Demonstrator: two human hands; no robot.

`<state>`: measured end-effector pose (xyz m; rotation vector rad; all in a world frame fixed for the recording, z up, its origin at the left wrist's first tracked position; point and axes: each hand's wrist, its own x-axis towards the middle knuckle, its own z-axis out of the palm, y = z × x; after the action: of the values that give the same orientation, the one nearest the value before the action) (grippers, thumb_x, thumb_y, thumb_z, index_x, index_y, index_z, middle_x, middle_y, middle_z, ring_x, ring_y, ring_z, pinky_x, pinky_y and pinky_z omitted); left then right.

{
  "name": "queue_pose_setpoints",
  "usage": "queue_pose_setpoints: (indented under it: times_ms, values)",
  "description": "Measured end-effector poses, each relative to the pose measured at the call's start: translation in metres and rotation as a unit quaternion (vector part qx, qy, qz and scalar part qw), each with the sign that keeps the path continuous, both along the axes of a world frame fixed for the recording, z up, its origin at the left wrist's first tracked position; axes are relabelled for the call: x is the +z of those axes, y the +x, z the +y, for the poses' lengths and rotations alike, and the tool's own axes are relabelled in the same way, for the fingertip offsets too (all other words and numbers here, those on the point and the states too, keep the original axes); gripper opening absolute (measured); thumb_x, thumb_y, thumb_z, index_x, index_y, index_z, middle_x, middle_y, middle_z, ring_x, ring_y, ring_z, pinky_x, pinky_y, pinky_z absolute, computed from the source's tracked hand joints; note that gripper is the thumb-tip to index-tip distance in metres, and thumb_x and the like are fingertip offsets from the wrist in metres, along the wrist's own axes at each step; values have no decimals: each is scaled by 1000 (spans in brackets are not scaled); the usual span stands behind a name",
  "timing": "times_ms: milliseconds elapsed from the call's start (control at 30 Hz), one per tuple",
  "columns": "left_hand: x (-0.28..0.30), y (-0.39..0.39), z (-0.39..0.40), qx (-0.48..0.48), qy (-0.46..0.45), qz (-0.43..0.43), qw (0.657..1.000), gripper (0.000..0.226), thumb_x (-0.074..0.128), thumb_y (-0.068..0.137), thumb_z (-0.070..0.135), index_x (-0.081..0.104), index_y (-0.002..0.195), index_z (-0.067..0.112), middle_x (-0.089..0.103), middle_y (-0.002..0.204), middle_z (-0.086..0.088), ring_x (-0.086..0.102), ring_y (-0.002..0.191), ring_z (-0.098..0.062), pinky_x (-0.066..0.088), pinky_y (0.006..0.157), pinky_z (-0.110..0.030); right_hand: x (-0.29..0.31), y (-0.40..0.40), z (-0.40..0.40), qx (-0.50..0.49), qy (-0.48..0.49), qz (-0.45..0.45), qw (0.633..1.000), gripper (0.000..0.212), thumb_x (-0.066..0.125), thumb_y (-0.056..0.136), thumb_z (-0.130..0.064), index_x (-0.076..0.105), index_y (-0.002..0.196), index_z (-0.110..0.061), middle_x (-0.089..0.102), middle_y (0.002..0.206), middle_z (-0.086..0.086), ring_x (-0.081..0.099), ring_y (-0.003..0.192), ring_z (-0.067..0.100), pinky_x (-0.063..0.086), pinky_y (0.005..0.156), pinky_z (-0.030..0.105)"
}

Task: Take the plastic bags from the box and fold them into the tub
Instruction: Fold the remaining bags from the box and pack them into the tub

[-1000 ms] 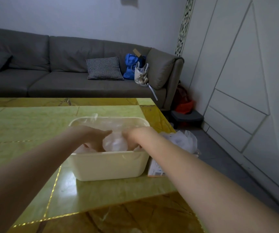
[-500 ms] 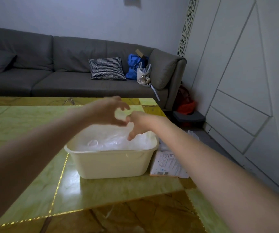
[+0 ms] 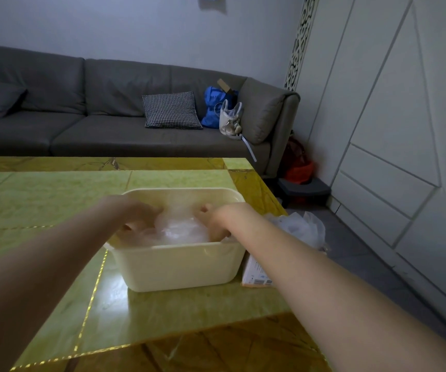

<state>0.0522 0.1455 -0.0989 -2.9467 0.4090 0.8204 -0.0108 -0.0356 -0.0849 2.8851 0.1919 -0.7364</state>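
On the green tiled table (image 3: 55, 200), both hands reach down into a cream plastic tub (image 3: 184, 267) full of clear plastic bags (image 3: 179, 229).

Both bare forearms stretch from the near edge toward the tub, which sits near the table's right side. Left hand (image 3: 138, 214) dips over the tub's left part, its fingers bent down onto the crumpled bags; right hand (image 3: 216, 220) enters from the right, fingers also curled downward into the film, though motion blur hides whether either hand pinches the plastic or only presses it. Bags inside look glossy, translucent and bunched into a loose heap that stays below the rim. Just right of the tub, a cardboard box (image 3: 256, 275) with a printed label stands at the table's edge, and more white crumpled bags (image 3: 299, 226) bulge from it beyond the right forearm.
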Motion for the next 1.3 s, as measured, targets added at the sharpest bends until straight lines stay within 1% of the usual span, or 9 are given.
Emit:
queue_pose_setpoints:
  times_ms: [167, 333, 467, 567, 700, 933, 1067, 1200, 1300]
  values:
    - [29, -27, -7, 21, -45, 36, 998, 72, 60, 88, 37, 20, 146, 23, 41, 142, -7, 50, 119, -24, 47, 92, -30, 2, 5, -8, -24, 26, 14, 999, 87, 67, 84, -25, 12, 152, -22, 20, 154, 7, 45, 124, 33, 49, 96, 44]
    - [78, -52, -18, 15, -159, -25, 987, 68, 68, 82, 26, 35, 141, 20, 48, 135, -11, 63, 92, -22, 53, 71, -25, 39, -15, -18, -58, 185, -4, 981, 89, 73, 81, -21, 17, 150, -26, 39, 146, 11, 61, 87, 20, 55, 85, 36]
    - [97, -73, -47, -75, -52, -150, 984, 64, 68, 82, 26, 39, 139, 17, 55, 128, -9, 58, 105, -23, 45, 91, -31, 65, -38, -34, -53, 241, -48, 968, 80, 73, 81, -25, 28, 147, -21, 42, 142, 8, 61, 84, 18, 52, 69, 25]
    - [108, -89, -70, -125, 18, -143, 982, 67, 69, 81, 30, 38, 139, 20, 48, 136, -5, 47, 121, -25, 36, 102, -34, 83, -56, -54, -68, 250, -89, 962, 58, 71, 84, -24, 46, 135, -14, 56, 123, 7, 63, 76, 14, 53, 64, 23]
    - [108, -107, -97, -184, -55, -178, 965, 49, 65, 85, 22, 49, 131, 18, 54, 129, -4, 51, 114, -22, 40, 96, -32, 94, -77, -88, -104, 218, -200, 950, 26, 66, 86, -17, 66, 108, -3, 69, 98, 14, 63, 72, 20, 52, 58, 25]
    - [81, -130, -154, -221, -217, -144, 940, 41, 60, 89, 17, 51, 129, 14, 57, 127, -3, 56, 108, -17, 40, 87, -21, 76, -105, -125, -182, 124, -66, 973, 72, 73, 79, -38, 44, 136, -6, 50, 131, 8, 56, 109, 25, 50, 80, 32]
    - [61, -141, -181, -218, -273, -135, 927, 55, 65, 85, 22, 43, 135, 18, 54, 129, -4, 56, 107, -20, 41, 85, -23, 65, -109, -136, -227, 202, -92, 948, 43, 69, 80, 0, 57, 122, 1, 63, 112, 16, 60, 62, 16, 52, 51, 21]
    - [45, -143, -197, -221, -290, -171, 915, 56, 66, 84, 30, 44, 131, 12, 57, 125, -8, 56, 109, -25, 45, 90, -30, 64, -107, -139, -233, 265, -183, 917, 26, 66, 83, -4, 65, 108, -7, 56, 71, 2, 50, 53, 10, 39, 43, 17]
    - [40, -142, -198, -201, -292, -203, 913, 47, 64, 86, 27, 49, 127, 11, 61, 118, -9, 57, 105, -25, 45, 88, -30, 62, -105, -140, -264, 361, -196, 873, 17, 68, 84, -8, 64, 101, -10, 58, 69, 2, 51, 54, 11, 38, 45, 18]
